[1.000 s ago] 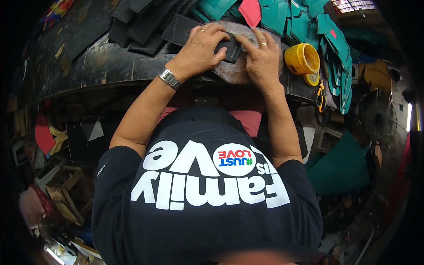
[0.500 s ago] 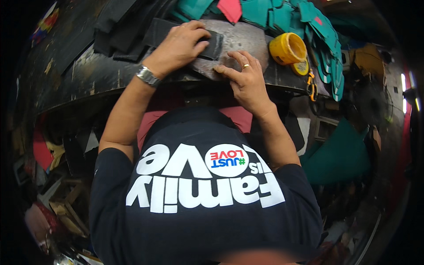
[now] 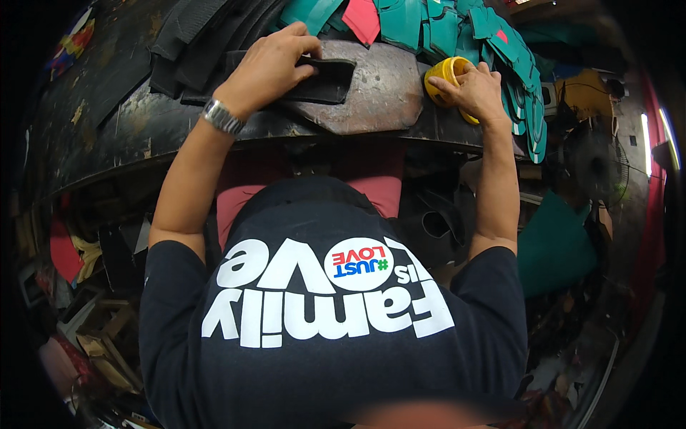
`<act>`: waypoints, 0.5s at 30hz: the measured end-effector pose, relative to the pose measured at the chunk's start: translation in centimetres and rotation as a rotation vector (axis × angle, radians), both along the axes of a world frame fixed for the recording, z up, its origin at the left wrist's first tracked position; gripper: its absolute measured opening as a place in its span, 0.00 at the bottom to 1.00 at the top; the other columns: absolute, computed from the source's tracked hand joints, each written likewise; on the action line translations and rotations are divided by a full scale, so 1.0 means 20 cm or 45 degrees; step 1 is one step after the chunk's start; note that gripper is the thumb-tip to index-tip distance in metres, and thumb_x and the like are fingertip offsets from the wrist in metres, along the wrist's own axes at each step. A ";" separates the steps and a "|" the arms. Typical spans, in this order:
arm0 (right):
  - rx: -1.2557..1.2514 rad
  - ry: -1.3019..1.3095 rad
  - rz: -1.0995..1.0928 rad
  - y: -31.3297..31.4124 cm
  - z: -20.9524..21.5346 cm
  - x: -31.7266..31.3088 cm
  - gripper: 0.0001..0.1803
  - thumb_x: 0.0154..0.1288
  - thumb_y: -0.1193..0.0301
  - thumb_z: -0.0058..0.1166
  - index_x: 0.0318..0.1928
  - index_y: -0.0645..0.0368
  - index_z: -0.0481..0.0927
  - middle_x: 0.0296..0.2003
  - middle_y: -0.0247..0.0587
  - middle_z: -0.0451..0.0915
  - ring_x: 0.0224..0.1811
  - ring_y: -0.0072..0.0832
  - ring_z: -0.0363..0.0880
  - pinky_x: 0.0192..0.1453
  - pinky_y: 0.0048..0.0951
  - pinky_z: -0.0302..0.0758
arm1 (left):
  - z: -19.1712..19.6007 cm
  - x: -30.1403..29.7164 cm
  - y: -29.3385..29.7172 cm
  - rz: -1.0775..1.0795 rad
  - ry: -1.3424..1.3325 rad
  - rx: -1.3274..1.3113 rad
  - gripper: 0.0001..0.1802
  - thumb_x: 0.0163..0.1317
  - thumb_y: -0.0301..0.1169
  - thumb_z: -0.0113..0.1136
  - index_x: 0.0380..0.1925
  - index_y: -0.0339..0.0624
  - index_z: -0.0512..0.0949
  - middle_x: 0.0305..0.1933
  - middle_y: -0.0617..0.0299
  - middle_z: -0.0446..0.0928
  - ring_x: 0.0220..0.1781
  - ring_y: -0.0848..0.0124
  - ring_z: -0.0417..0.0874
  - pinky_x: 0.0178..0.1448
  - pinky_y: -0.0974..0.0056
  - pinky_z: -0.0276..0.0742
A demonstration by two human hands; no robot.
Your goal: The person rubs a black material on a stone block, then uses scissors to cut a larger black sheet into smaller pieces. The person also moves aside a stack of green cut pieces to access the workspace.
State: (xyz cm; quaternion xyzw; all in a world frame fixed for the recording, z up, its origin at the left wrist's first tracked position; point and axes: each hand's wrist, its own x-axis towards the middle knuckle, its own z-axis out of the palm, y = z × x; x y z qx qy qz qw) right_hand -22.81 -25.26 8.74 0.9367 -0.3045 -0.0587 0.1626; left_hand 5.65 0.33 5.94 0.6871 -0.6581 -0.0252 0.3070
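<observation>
Bent fingers of my left hand [image 3: 275,63] rest on a flat black strip [image 3: 330,82], gripping it near its far edge. The strip overlaps a worn grey-brown slab [image 3: 375,86] on the dark bench. Farther right, my right hand [image 3: 477,89] is at a small yellow tub [image 3: 437,70]. Its thumb lies across the tub's outer wall and its other fingers curl over the opening; their tips are partly hidden.
Black strips [image 3: 187,57] lie piled at the left of the dark bench [image 3: 93,143]. Teal pieces [image 3: 400,27] line the far side and hang over the right, with a pink piece [image 3: 362,20] among them. A fan [image 3: 599,154] stands at the right.
My right hand has moved right from the slab to the yellow tub. My left hand stays on the black strip, shifted slightly up and left in the picture.
</observation>
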 end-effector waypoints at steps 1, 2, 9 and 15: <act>-0.059 -0.037 0.004 0.00 0.00 -0.01 0.38 0.62 0.28 0.47 0.45 0.45 0.92 0.44 0.41 0.84 0.53 0.40 0.74 0.55 0.46 0.65 | 0.02 -0.03 0.03 -0.008 -0.017 -0.129 0.15 0.56 0.29 0.70 0.45 0.46 0.82 0.46 0.59 0.79 0.48 0.57 0.83 0.51 0.57 0.79; -0.102 -0.082 0.028 0.00 0.01 -0.02 0.35 0.64 0.31 0.48 0.46 0.45 0.92 0.44 0.40 0.84 0.52 0.40 0.75 0.54 0.45 0.66 | 0.02 -0.06 0.05 -0.047 -0.042 -0.329 0.14 0.55 0.27 0.70 0.44 0.46 0.82 0.45 0.60 0.79 0.46 0.57 0.83 0.50 0.58 0.79; -0.256 -0.543 -0.251 0.18 0.04 -0.09 0.29 0.70 0.42 0.52 0.38 0.56 0.89 0.43 0.46 0.83 0.49 0.45 0.78 0.51 0.48 0.72 | -0.14 -0.16 0.10 -0.052 -0.264 -0.339 0.18 0.60 0.31 0.67 0.52 0.55 0.84 0.46 0.65 0.77 0.49 0.65 0.78 0.54 0.61 0.72; 0.193 -0.576 -0.306 0.42 0.06 -0.11 0.26 0.70 0.47 0.57 0.35 0.59 0.88 0.40 0.49 0.81 0.47 0.46 0.78 0.49 0.48 0.72 | -0.29 -0.21 0.15 -0.006 -0.057 -0.251 0.20 0.59 0.42 0.71 0.50 0.48 0.84 0.54 0.60 0.78 0.62 0.61 0.75 0.66 0.55 0.64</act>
